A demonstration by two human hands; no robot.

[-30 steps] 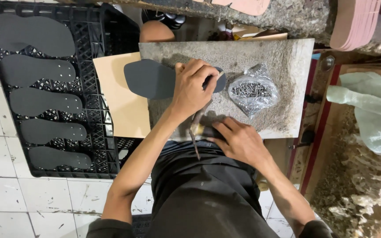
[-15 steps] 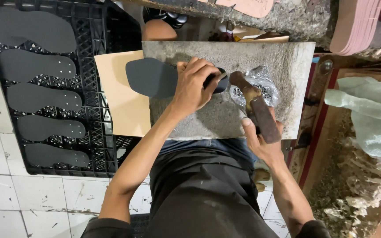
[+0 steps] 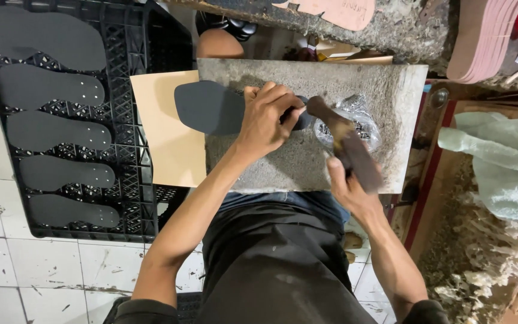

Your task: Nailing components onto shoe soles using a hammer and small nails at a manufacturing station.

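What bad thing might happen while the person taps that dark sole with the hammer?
1. The left hand pins the dark sole right beside the hammer head, so a stray blow might hit the fingers.
2. The clear bag of small metal pieces lies close under the hammer; a knock might tear it and scatter them.
3. The sole sticks out past the stone slab edge, so it may tip if the grip loosens.

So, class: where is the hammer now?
In the head view, right of centre: the right hand holds the hammer over the stone slab, its head beside the left hand.
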